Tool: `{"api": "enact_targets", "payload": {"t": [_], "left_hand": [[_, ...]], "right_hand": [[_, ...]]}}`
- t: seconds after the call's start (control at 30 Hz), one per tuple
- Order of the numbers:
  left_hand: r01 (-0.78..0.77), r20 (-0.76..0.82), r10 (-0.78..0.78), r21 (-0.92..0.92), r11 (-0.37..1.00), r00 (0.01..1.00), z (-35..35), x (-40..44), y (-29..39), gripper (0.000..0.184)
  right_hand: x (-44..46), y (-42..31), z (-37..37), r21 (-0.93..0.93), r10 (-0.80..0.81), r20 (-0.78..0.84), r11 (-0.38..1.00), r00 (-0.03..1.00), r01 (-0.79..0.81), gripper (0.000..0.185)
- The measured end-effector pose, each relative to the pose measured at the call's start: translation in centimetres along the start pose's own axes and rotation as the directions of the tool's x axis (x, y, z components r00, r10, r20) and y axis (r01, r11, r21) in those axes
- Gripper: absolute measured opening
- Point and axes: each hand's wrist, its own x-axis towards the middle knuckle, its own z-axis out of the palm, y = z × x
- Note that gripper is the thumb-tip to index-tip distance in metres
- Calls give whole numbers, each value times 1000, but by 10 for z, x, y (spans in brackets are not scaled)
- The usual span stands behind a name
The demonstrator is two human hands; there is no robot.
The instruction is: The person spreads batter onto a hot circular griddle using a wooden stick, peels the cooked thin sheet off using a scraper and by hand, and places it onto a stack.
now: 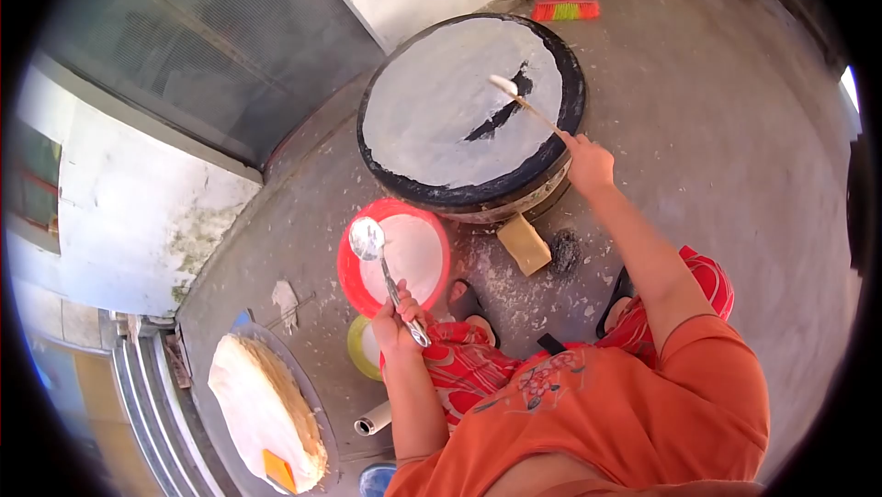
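My left hand [397, 321] is closed around the handle of a metal ladle [367, 239], whose batter-coated bowl points up and away over the left side of a red basin [348, 288]. Pale batter [413, 254] fills the inside of that basin. With my right hand [589, 164] I grip a thin wooden batter spreader [535, 112]. Its whitish crosspiece rests on or just above a large round griddle [571, 111]. A wide sheet of batter [441, 97] covers most of the black surface, with a dark uncoated streak beside the spreader.
A tall stack of thin pancakes [253, 396] stands at lower left, an orange scraper [278, 470] on top. Near my feet are a yellow block [524, 244], a dark scouring pad [565, 251] and a green-yellow bowl [358, 350]. A broom [565, 7] stands behind the griddle.
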Motion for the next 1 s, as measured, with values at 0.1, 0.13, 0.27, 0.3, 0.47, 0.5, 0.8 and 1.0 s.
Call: {"api": "enact_targets", "payload": {"t": [0.1, 0.13, 0.27, 0.3, 0.47, 0.5, 0.8, 1.0], "left_hand": [[5, 9, -5, -8, 1000, 1000, -2, 3, 0, 33], [-2, 1, 2, -14, 1000, 1000, 0, 2, -1, 33], [-15, 6, 15, -17, 1000, 1000, 5, 3, -5, 33], [-13, 1, 13, -11, 1000, 1000, 5, 3, -6, 33], [0, -18, 0, -12, 1000, 1000, 7, 5, -7, 33], [2, -16, -2, -12, 1000, 1000, 6, 5, -6, 33], [-43, -12, 44, 60, 997, 999, 11, 8, -12, 28], [-53, 9, 52, 43, 998, 999, 8, 10, -10, 28]], "right_hand": [[-13, -3, 11, 175, 56, -80, 984, 995, -41, 49], [-26, -10, 17, 313, 72, -167, 950, 983, -16, 48], [-32, -10, 8, 60, -81, 7, 995, 997, 80, 52], [-16, 4, 8, 16, -45, -47, 999, 998, 46, 51], [18, 28, -16, 89, 199, 23, 976, 980, -200, 42], [15, 30, -11, 88, 199, 20, 976, 980, -200, 42], [59, 89, 12, 409, 226, 185, 867, 957, -284, 31], [43, 131, -22, 572, 147, 389, 736, 910, -363, 29]]}}
